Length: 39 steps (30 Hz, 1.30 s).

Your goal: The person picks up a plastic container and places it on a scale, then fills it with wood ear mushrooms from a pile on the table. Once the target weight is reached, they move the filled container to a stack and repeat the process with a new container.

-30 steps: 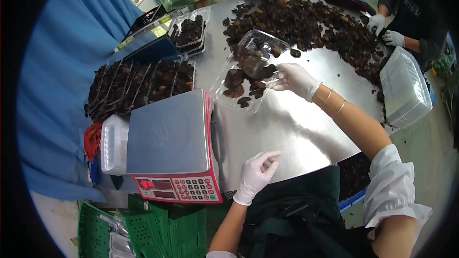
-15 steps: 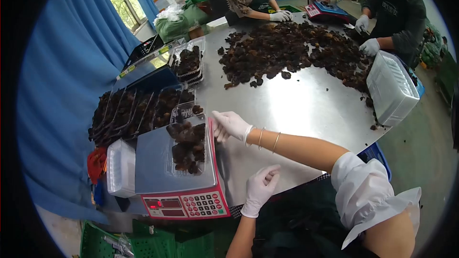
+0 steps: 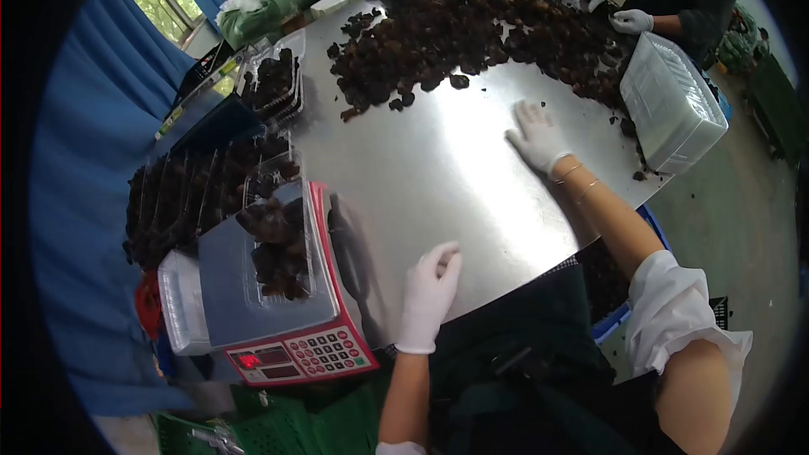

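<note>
Both hands wear white gloves. The right hand (image 3: 536,136) is stretched far out over the worktop (image 3: 438,177), palm down, fingers (image 3: 528,112) spread and straight, holding nothing; its forearm is bare, with thin bangles at the wrist and a white sleeve bunched above the elbow. The left hand (image 3: 428,295) lies at the worktop's near edge, palm down, fingers loosely together and slightly curled, also holding nothing. Its bare forearm runs straight back toward the body.
</note>
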### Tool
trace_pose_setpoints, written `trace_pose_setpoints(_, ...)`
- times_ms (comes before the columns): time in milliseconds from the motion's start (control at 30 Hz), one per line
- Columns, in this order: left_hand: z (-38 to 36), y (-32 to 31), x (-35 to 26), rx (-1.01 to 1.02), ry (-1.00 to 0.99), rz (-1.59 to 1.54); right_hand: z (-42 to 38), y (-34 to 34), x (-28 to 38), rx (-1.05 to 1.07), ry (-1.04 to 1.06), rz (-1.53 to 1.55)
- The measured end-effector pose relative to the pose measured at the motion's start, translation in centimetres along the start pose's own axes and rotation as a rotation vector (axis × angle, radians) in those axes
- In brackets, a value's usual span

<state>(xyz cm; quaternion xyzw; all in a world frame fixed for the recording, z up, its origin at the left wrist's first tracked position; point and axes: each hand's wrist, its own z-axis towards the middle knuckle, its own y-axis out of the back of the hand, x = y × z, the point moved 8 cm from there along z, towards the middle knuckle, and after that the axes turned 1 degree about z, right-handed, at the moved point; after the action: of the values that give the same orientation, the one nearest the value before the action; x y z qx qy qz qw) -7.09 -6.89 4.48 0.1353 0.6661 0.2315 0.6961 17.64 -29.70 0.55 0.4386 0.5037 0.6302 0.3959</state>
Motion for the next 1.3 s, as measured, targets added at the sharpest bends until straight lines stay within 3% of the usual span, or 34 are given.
trace_pose_setpoints(33, 1.0, -0.2, -1.9, 0.088, -0.024, 0.031, -0.3, 0.4, -2.2, 0.020, -0.086, -0.050)
trace_pose_setpoints(100, 2.3, -0.4, -7.7, 0.275, -0.141, 0.514, -1.1, 0.7, -4.1, 0.019, -0.124, -0.070)
trace_pose_setpoints(200, 4.4, -0.8, -15.2, 0.198, -0.276, 0.506, -2.0, 1.3, -4.7, -0.101, -0.174, -0.110)
trace_pose_setpoints(300, 6.4, -2.5, -17.3, 0.166, -0.318, 0.391, -2.2, 0.9, -5.2, -0.143, -0.265, -0.105)
trace_pose_setpoints(433, 9.6, -3.6, -8.3, 0.186, -0.173, 0.461, -2.1, 2.6, -7.1, -0.056, -0.389, -0.036)
trace_pose_setpoints(500, 10.6, -3.0, -2.6, 0.061, -0.127, 0.508, -1.5, 3.4, -7.5, -0.076, -0.337, -0.215)
trace_pose_setpoints(633, 11.5, -2.2, 1.3, -0.107, -0.085, 0.521, 1.6, 5.4, -1.8, -0.173, 0.015, 0.096)
trace_pose_setpoints(733, 12.5, -2.2, 1.1, -0.148, -0.073, 0.554, 7.8, 5.6, 1.4, -0.149, 0.132, 0.215)
trace_pose_setpoints(767, 12.5, -2.1, 1.0, -0.142, -0.086, 0.558, 10.8, 5.6, 1.4, -0.256, 0.160, 0.124)
trace_pose_setpoints(833, 11.7, -1.9, 1.4, -0.086, -0.060, 0.591, 18.4, 6.0, -1.1, -0.355, 0.011, 0.218)
trace_pose_setpoints(867, 12.0, -1.9, 1.3, -0.084, -0.069, 0.571, 24.2, 3.7, -3.7, -0.430, 0.048, 0.127)
trace_pose_setpoints(900, 12.1, -1.9, 1.1, -0.093, -0.074, 0.545, 24.9, 6.4, -4.1, -0.400, -0.122, 0.347)
trace_pose_setpoints(933, 12.2, -1.8, 1.0, -0.089, -0.053, 0.546, 27.1, 6.9, -4.5, -0.451, -0.179, 0.301)
trace_pose_setpoints(1033, 12.3, -1.8, 1.1, -0.079, -0.030, 0.526, 30.6, 5.3, -4.2, -0.363, -0.286, 0.291)
trace_pose_setpoints(1100, 12.3, -1.8, 1.0, -0.081, -0.028, 0.524, 31.2, 2.2, -2.9, -0.155, -0.275, 0.331)
trace_pose_setpoints(1167, 12.3, -1.6, 1.0, -0.085, -0.028, 0.525, 30.0, 1.7, 0.9, -0.117, -0.070, 0.045)
trace_pose_setpoints(1300, 12.1, -1.5, 1.3, -0.094, -0.008, 0.450, 22.4, 2.8, 7.4, 0.063, 0.314, 0.302)
